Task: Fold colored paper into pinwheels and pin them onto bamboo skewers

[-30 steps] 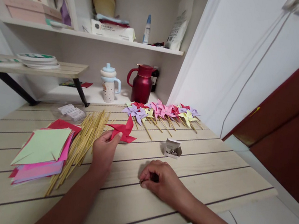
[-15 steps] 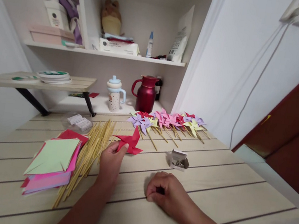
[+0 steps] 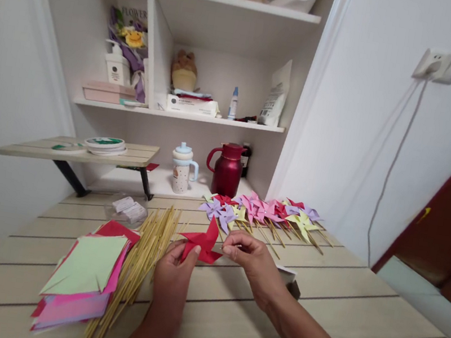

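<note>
A red paper pinwheel is pinched between the thumb and fingers of my left hand, upright above the table. Just to its right, my right hand is closed, thumb against fingertips, on a tiny shiny pin. The pin is too small to show its exact shape, and it looks apart from the paper. Behind my right wrist stands a small open box, mostly covered by the hand. Thin wooden sticks lie in a loose bundle left of my left hand.
A stack of coloured paper squares lies at the left. Finished pinwheels on sticks are spread along the back. Behind them stand a red jug and a pale cup. A small raised shelf overhangs the back left.
My right hand has risen from the table and moved up beside the pinwheel, now with a tiny pin. My left hand still holds the pinwheel. The view has tilted upward.
</note>
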Tool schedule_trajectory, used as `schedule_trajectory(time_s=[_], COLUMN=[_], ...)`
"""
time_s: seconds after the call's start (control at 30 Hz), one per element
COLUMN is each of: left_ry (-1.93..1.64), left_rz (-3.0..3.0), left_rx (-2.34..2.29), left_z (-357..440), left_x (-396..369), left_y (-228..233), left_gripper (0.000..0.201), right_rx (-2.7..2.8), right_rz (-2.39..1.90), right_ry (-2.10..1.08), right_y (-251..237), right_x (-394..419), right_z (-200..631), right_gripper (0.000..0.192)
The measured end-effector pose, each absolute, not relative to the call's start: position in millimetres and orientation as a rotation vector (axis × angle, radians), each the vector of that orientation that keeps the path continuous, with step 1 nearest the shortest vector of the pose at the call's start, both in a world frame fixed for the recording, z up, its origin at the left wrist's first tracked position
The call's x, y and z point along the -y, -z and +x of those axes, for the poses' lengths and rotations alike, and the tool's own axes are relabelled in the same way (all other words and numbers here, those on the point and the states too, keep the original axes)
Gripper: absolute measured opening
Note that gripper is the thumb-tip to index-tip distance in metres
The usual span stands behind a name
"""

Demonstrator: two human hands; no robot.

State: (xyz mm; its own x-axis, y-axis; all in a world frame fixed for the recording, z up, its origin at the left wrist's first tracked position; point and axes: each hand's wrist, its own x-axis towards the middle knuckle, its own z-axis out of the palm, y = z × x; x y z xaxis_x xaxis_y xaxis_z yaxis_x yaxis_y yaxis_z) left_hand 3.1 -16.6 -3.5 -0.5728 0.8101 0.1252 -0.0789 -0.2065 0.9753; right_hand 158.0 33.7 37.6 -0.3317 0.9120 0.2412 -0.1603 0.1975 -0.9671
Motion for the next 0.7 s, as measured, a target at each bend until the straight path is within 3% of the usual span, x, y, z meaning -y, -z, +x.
schedule_trajectory(time_s=[0.47, 0.7], left_ry=[-1.782, -1.845], left_rz=[0.893, 0.948], left_rx=[-1.539, -1.594], left_z=[-1.7, 0.7], left_x=[20.6, 13.2], left_y=[-5.5, -1.5], left_gripper=[0.032, 0.021], right_rx=[1.533, 1.528], right_rz=[-0.704, -0.651], right_ry=[-1.266, -1.287], right_y=[-25.2, -28.4], right_x=[-28.5, -24.1], right_z=[153.4, 163.9], right_gripper=[0.013, 0.010])
